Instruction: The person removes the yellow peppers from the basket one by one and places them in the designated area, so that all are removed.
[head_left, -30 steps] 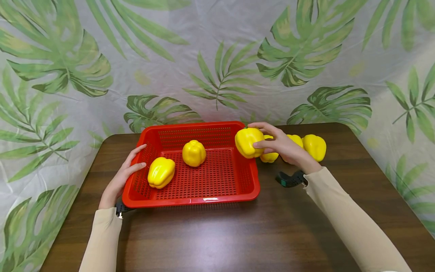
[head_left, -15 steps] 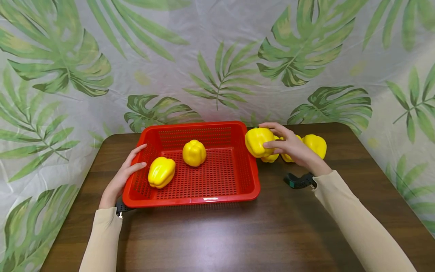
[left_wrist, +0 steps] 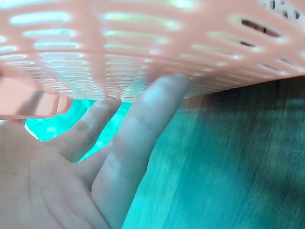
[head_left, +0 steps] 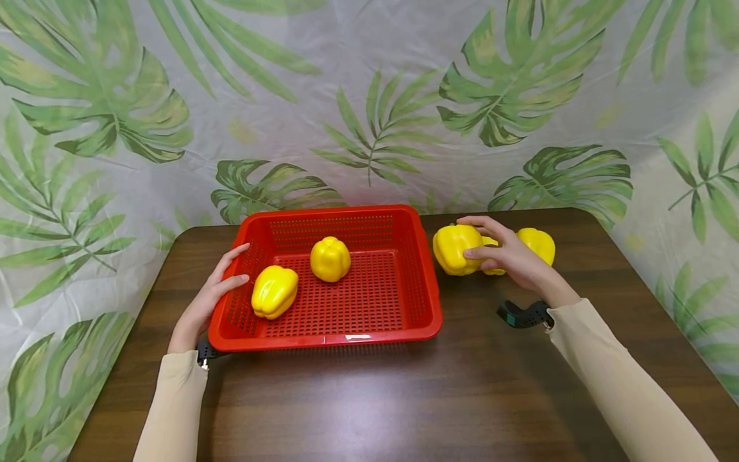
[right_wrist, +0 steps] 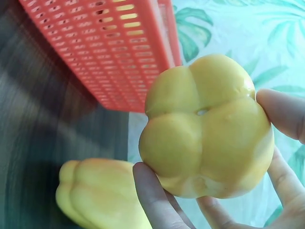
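In the head view my left hand (head_left: pixel 210 297) holds the left rim of the red plastic basket (head_left: pixel 323 340); the left wrist view shows fingers (left_wrist: pixel 143 119) against its slotted outer wall. Inside the basket lie two yellow bell peppers, one tilted near the left side (head_left: pixel 274 292) and another farther back (head_left: pixel 330 259). Just right of the basket, my right hand (head_left: pixel 510 256) grips a yellow bell pepper (head_left: pixel 453 249). Seen from the right wrist, fingers and thumb surround this pepper (right_wrist: pixel 205 129), its lobed end facing the camera.
Another yellow bell pepper (head_left: pixel 537 246) sits on the brown wooden table (head_left: pixel 369 404) beyond my right hand. A further pepper (head_left: pixel 491 272) is partly hidden behind the held one. A leaf-patterned cloth (head_left: pixel 375 96) hangs along the table's back edge.
My right hand has carried its pepper right and slightly down, from over the basket's right rim to beside the basket. My left hand and the two peppers inside have stayed put.
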### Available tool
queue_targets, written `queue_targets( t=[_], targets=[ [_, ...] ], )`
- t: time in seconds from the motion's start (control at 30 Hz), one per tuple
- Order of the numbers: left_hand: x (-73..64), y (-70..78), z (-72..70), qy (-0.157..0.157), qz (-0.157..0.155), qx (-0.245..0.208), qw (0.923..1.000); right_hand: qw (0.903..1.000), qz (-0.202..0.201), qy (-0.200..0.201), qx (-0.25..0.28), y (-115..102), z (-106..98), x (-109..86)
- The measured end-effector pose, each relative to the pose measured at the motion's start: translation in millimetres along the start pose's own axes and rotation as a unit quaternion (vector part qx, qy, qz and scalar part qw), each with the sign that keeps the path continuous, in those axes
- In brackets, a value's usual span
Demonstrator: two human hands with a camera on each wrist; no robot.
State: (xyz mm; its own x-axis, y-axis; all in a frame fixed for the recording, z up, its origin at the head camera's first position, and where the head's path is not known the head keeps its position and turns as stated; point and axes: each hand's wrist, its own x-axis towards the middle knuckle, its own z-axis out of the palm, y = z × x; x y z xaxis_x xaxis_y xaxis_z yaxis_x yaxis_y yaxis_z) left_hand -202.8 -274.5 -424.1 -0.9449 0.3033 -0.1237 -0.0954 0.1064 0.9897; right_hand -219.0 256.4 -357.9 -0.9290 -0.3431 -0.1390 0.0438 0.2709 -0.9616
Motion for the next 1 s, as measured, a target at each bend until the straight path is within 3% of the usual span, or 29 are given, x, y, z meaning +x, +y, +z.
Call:
queue_targets(
  t=[1.0],
  targets=[
    [0.3,-2.3,-0.2,0.0,0.008,-0.002,1.0,0.9996,0.023,0.006,-0.014,40.1,-8.1,-22.1]
  ],
)
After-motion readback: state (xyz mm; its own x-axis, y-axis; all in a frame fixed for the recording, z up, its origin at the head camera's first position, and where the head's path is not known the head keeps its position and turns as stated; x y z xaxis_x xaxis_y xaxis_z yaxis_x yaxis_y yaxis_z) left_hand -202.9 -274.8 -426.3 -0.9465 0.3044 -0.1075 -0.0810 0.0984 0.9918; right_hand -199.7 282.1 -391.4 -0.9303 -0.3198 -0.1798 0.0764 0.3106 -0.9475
